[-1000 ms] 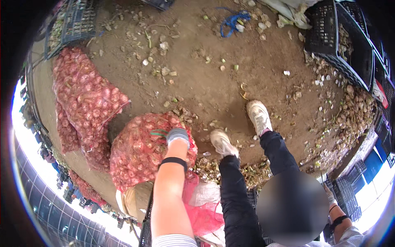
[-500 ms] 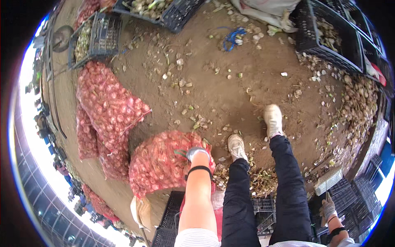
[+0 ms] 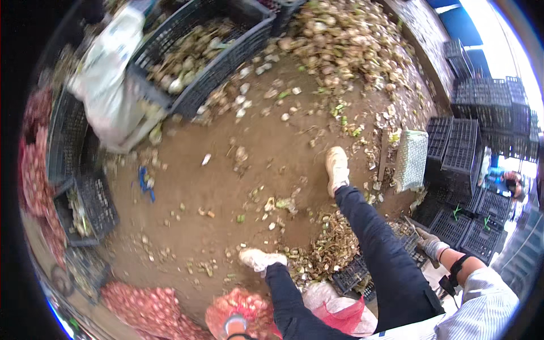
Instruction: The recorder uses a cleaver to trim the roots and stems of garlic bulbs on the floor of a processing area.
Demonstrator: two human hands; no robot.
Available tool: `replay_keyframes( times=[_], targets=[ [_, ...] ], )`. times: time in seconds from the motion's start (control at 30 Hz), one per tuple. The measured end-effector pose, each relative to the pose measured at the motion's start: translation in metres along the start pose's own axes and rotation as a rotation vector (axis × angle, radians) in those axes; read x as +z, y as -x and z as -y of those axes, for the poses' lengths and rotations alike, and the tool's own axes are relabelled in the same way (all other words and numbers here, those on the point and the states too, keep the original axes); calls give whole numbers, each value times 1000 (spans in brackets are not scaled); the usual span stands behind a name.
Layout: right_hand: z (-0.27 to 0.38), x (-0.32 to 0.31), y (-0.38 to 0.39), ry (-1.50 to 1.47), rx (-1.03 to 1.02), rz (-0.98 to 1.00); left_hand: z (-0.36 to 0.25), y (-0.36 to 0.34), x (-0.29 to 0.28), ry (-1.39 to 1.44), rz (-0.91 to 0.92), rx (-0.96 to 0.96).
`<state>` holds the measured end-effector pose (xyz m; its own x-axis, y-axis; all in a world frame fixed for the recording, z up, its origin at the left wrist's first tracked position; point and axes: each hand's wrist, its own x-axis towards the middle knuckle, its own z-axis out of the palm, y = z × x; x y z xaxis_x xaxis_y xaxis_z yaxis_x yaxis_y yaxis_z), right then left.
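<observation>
At the lower edge, my left hand (image 3: 234, 325) wears a pale glove and grips the top of a red mesh sack (image 3: 243, 303). The sack is full of pale bulbs that look like garlic; its lower part is out of view. My right hand (image 3: 433, 247), also gloved, is out to the right beside my leg. Its fingers are closed round a long, thin tool (image 3: 412, 226) with a narrow end, perhaps a blade. A dark band crosses each wrist.
A heap of bulbs (image 3: 351, 45) lies at the far right. Black crates (image 3: 226, 62) stand at the far left, others (image 3: 462, 144) at right. A white sack (image 3: 116, 85), a padded block (image 3: 411, 160), blue twine (image 3: 145, 184) and another full mesh sack (image 3: 147, 306) lie around my feet.
My view has swung to the right, so the crates and heap appear further left. My feet have stepped wider apart. The left hand stays at the mesh sack; the right still holds the tool.
</observation>
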<state>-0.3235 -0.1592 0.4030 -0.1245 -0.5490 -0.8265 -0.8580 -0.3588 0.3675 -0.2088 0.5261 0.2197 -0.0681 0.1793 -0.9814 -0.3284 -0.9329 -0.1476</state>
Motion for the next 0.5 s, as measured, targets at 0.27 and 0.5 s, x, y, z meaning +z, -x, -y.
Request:
replay_keyframes(
  times=[0.27,0.5],
  targets=[
    [-8,-111,-59,-355,48,187,-131,52,-183,135,-89,-80],
    [60,-273,-88,-143,-167,188,-189,135,-266,301,-127,-25]
  ],
)
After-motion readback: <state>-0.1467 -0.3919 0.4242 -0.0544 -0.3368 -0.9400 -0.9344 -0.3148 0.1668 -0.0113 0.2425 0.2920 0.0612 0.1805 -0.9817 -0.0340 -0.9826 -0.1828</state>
